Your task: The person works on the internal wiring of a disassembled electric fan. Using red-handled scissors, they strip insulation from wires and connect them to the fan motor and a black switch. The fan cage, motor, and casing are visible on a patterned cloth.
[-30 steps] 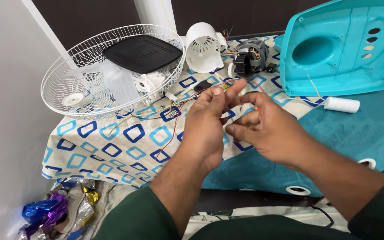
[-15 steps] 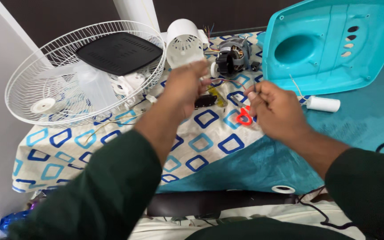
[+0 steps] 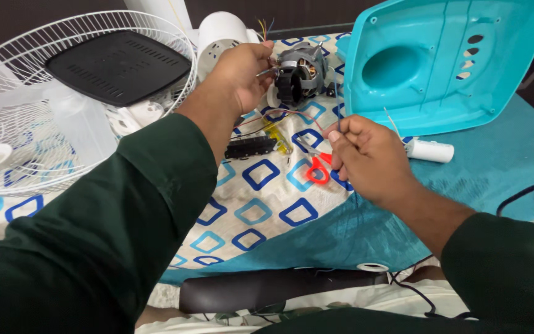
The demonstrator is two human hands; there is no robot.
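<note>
Left hand point(image 3: 241, 73) reaches far forward, fingers curled together against the near side of the grey fan motor point(image 3: 301, 74); fingertips touch the motor's metal shaft end, though whether they truly pinch it cannot be told; a bunch of coloured wires rises just behind this hand.

Right hand point(image 3: 366, 154) sits nearer the body, thumb and forefinger pressed together on a thin blue wire point(image 3: 337, 105) that runs up from the fingers toward the motor; remaining fingers folded loosely.

Just left of the right hand, partly under it: red-handled scissors point(image 3: 316, 168) lying flat on the patterned cloth point(image 3: 261, 204); a little further left, a small black block point(image 3: 251, 147) and a yellow-handled screwdriver point(image 3: 277, 136), touching or nearly so.

Right of the right hand: a white cylinder point(image 3: 431, 150) lying on its side; beyond it, a turquoise plastic housing point(image 3: 446, 62) tilted up.

Left of the left arm: a white wire fan guard point(image 3: 7, 74) with a flat black box point(image 3: 118, 65) resting in it; beyond the left hand, a white round cover point(image 3: 220, 31).
</note>
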